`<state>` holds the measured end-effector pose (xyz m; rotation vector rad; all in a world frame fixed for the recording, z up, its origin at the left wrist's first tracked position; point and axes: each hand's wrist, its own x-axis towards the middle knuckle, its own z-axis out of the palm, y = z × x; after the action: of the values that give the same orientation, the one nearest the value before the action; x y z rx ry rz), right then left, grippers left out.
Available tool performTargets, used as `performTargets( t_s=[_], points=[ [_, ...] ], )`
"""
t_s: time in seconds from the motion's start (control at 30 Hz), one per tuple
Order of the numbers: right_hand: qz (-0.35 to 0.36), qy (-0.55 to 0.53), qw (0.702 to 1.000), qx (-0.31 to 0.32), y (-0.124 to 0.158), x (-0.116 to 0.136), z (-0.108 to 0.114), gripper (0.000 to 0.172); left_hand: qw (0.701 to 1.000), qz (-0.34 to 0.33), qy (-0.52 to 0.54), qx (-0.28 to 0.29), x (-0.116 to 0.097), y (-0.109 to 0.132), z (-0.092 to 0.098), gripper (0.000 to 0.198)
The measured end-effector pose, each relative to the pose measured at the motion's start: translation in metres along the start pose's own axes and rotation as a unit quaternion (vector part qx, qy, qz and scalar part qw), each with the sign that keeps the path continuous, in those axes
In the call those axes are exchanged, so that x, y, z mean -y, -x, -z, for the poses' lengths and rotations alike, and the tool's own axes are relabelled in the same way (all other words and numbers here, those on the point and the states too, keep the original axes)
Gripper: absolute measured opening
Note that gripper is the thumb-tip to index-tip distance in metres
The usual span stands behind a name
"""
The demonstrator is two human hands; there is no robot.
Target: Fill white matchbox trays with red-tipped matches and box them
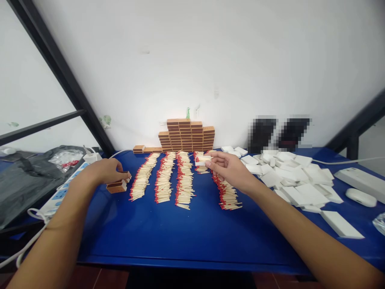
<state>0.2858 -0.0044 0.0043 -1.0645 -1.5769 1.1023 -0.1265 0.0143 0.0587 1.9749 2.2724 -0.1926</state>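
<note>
**A:** What do I have in the hands right now?

**B:** My right hand (pixel 230 166) is pinched on a small white tray (pixel 203 160) holding a few matches, held just above the far end of the match rows (pixel 164 176). My left hand (pixel 105 170) is curled over a brown matchbox sleeve (pixel 116 186) lying on the blue worktop (pixel 186 233), left of the rows. The fingers are closed down on something small there, but I can't tell whether they grip a sleeve or only rest on it.

**A:** How should I handle the tray?

**B:** I'd judge it best to keep it level, so the matches don't slide out of the open top, and to keep the pinch on the short ends and clear of the matches themselves. The red heads look to lie all one way; I'd keep that.

**A:** And the left side?

**B:** Steady the sleeve flat on the worktop with its open end towards the right hand, so that the tray meets it squarely. A tilted tray would catch on the sleeve's edge.

**A:** Anything nearby to mind?

**B:** The pile of white trays (pixel 294 172) lies just beside my right forearm, and the stack of finished boxes (pixel 186 134) stands against the wall behind the rows. A power strip (pixel 60 194) runs under my left wrist.
</note>
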Motion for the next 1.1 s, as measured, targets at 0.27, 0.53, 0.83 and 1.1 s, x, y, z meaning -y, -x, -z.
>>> performTargets(
  t_s=[0.27,0.53,0.83,1.1],
  points=[
    [-0.001,0.002,1.0,-0.002,0.0,-0.001,0.001,0.068,0.998,-0.005,-0.003,-0.063,-0.008,0.011,0.018,0.061],
    [0.009,-0.002,1.0,-0.005,0.0,0.0,0.0,0.066,0.983,-0.068,0.054,-0.161,-0.011,0.028,0.014,0.054],
    [0.036,-0.05,0.996,0.064,0.007,-0.004,-0.015,0.056,0.785,-0.366,0.333,-0.373,-0.111,0.027,-0.04,0.054],
    [0.024,-0.013,0.993,0.112,0.012,0.002,-0.018,0.056,0.713,-0.332,0.55,-0.281,-0.139,0.04,-0.074,0.061]
  ],
)
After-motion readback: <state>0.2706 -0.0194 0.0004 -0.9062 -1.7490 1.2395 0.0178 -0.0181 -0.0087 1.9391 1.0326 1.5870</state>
